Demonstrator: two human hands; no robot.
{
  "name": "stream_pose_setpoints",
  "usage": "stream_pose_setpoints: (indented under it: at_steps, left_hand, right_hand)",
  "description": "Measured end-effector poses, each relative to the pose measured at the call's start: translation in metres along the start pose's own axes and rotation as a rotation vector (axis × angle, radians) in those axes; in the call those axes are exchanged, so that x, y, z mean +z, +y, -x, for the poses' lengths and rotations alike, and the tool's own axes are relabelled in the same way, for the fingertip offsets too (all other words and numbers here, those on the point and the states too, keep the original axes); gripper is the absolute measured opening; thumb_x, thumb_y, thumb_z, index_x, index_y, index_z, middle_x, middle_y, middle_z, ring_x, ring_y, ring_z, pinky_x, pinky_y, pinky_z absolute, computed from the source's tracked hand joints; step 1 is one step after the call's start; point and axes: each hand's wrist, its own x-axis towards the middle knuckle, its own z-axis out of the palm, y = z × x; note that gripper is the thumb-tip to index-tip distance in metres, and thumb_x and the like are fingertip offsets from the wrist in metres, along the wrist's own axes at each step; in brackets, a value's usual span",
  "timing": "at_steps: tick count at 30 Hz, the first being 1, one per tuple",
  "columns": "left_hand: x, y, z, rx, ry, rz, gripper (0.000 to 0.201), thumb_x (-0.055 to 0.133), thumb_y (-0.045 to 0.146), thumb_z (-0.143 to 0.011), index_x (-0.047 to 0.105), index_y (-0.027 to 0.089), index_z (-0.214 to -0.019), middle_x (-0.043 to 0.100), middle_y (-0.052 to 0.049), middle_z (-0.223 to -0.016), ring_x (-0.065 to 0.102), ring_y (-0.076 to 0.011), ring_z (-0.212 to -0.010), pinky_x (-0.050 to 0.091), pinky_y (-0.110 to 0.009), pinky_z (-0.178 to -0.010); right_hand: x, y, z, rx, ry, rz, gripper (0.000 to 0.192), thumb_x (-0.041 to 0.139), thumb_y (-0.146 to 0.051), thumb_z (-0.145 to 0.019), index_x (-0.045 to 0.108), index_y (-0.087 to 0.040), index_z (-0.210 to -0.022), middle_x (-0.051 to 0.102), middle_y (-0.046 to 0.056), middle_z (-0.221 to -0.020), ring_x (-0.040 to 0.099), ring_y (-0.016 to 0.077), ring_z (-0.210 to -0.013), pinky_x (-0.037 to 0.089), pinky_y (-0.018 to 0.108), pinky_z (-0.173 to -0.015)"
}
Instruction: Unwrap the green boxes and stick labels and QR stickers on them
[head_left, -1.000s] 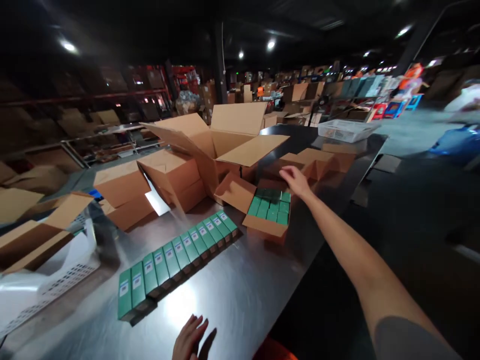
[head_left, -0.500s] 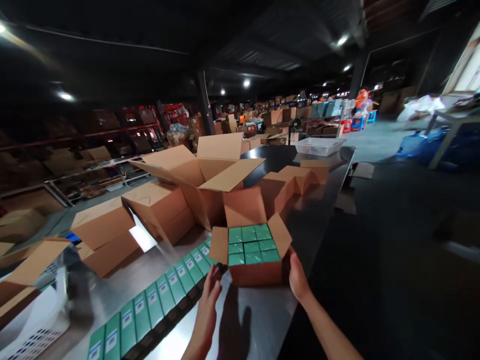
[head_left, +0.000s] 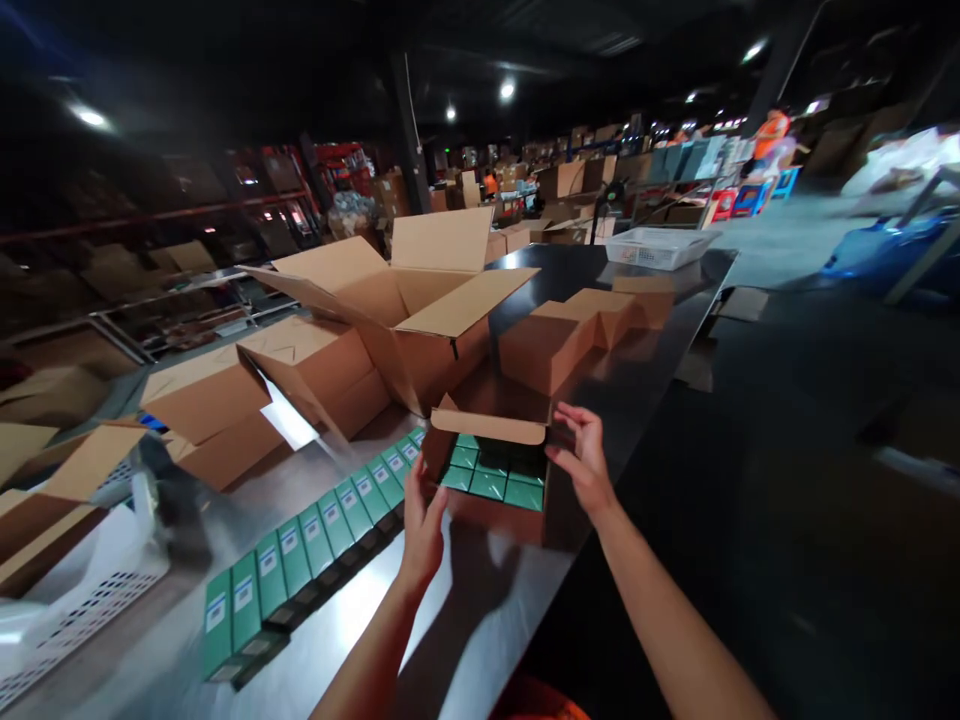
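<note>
A: Head view: the small cardboard carton is sitting on the steel table near its front edge, packed with green boxes. What are the hands doing?

B: The left hand is pressing flat, fingers spread, against the carton's 9 o'clock side. The right hand is pinching the carton's flap at 3 o'clock, so it is grasping cardboard.

A: And around it?

B: A row of green boxes is lying at 8 o'clock, running toward the carton's left side. A large open carton is standing at 11 o'clock, closed cartons at 1 o'clock, a white basket far beyond them.
</note>
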Motion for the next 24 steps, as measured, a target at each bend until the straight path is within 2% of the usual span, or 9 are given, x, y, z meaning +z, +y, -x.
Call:
stream_pose_setpoints:
  at_steps: [3, 6, 8, 12, 14, 16, 19, 21, 24]
  left_hand:
    - [0.004, 0.010, -0.009, 0.058, -0.001, 0.004, 0.063, 0.061, 0.060, -0.083, 0.052, 0.023, -0.133, 0.053, -0.012, -0.136, 0.049, -0.0288, -0.127, 0.038, -0.043, -0.108]
    - [0.012, 0.018, -0.014, 0.137, -0.019, 0.032, 0.059, 0.058, 0.057, -0.085, 0.053, 0.022, -0.133, 0.056, -0.011, -0.134, 0.052, -0.0283, -0.125, 0.040, -0.043, -0.107]
    - [0.017, 0.019, -0.011, 0.229, -0.064, -0.057, 0.053, 0.056, 0.054, -0.088, 0.057, 0.022, -0.130, 0.058, -0.012, -0.132, 0.053, -0.0289, -0.124, 0.041, -0.045, -0.106]
    - [0.021, 0.014, 0.007, 0.546, -0.199, -0.433, 0.036, 0.056, 0.042, -0.090, 0.067, 0.021, -0.117, 0.064, -0.013, -0.125, 0.046, -0.0331, -0.131, 0.037, -0.054, -0.108]
    - [0.020, 0.011, 0.015, 0.644, -0.193, -0.537, 0.033, 0.057, 0.034, -0.089, 0.066, 0.021, -0.118, 0.064, -0.013, -0.124, 0.043, -0.0334, -0.133, 0.037, -0.056, -0.107]
    - [0.016, 0.011, 0.018, 0.684, -0.199, -0.584, 0.035, 0.057, 0.029, -0.089, 0.063, 0.020, -0.122, 0.063, -0.014, -0.127, 0.042, -0.0328, -0.134, 0.039, -0.056, -0.106]
    - [0.011, 0.015, 0.021, 0.707, -0.265, -0.661, 0.041, 0.057, 0.028, -0.089, 0.060, 0.019, -0.129, 0.061, -0.013, -0.132, 0.039, -0.0332, -0.137, 0.038, -0.054, -0.107]
    - [0.012, 0.021, 0.025, 0.707, -0.266, -0.745, 0.050, 0.061, 0.031, -0.086, 0.056, 0.020, -0.135, 0.059, -0.014, -0.135, 0.036, -0.0358, -0.140, 0.034, -0.055, -0.109]
    - [0.021, 0.028, 0.037, 0.699, -0.275, -0.857, 0.060, 0.066, 0.038, -0.082, 0.054, 0.025, -0.140, 0.057, -0.014, -0.138, 0.037, -0.0384, -0.138, 0.029, -0.057, -0.109]
  right_hand:
    - [0.002, -0.012, -0.046, 0.140, -0.145, 0.014, 0.069, 0.090, -0.040, -0.045, 0.059, -0.024, -0.105, 0.066, 0.007, -0.111, 0.062, 0.0275, -0.102, 0.048, 0.041, -0.089]
    - [0.014, -0.009, -0.086, 0.243, -0.060, 0.009, 0.047, 0.083, -0.049, -0.053, 0.061, -0.021, -0.084, 0.068, 0.004, -0.083, 0.064, 0.0247, -0.083, 0.051, 0.038, -0.079]
    - [0.024, 0.001, -0.100, 0.257, 0.011, -0.008, 0.044, 0.076, -0.057, -0.060, 0.059, -0.021, -0.080, 0.068, 0.003, -0.079, 0.064, 0.0250, -0.080, 0.052, 0.037, -0.074]
    - [0.044, 0.020, -0.092, 0.194, 0.067, -0.063, 0.053, 0.048, -0.069, -0.077, 0.060, -0.021, -0.097, 0.070, 0.004, -0.092, 0.064, 0.0265, -0.095, 0.053, 0.039, -0.082]
    - [0.047, 0.023, -0.079, 0.141, 0.025, -0.082, 0.054, 0.043, -0.067, -0.080, 0.060, -0.023, -0.106, 0.070, 0.002, -0.102, 0.062, 0.0257, -0.105, 0.050, 0.040, -0.091]
    - [0.043, 0.023, -0.067, 0.103, -0.077, -0.078, 0.051, 0.058, -0.061, -0.075, 0.060, -0.026, -0.112, 0.070, 0.001, -0.105, 0.062, 0.0252, -0.107, 0.049, 0.039, -0.096]
    - [0.031, 0.023, -0.055, 0.075, -0.242, -0.028, 0.073, 0.084, -0.045, -0.056, 0.057, -0.025, -0.121, 0.069, 0.002, -0.110, 0.062, 0.0262, -0.106, 0.047, 0.041, -0.099]
    - [0.024, 0.023, -0.050, 0.065, -0.295, 0.019, 0.086, 0.090, -0.041, -0.050, 0.054, -0.023, -0.126, 0.067, 0.005, -0.116, 0.060, 0.0278, -0.110, 0.046, 0.044, -0.102]
    - [0.018, 0.016, -0.044, 0.011, -0.325, 0.096, 0.086, 0.091, -0.042, -0.053, 0.054, -0.021, -0.127, 0.062, 0.009, -0.126, 0.054, 0.0303, -0.120, 0.040, 0.047, -0.108]
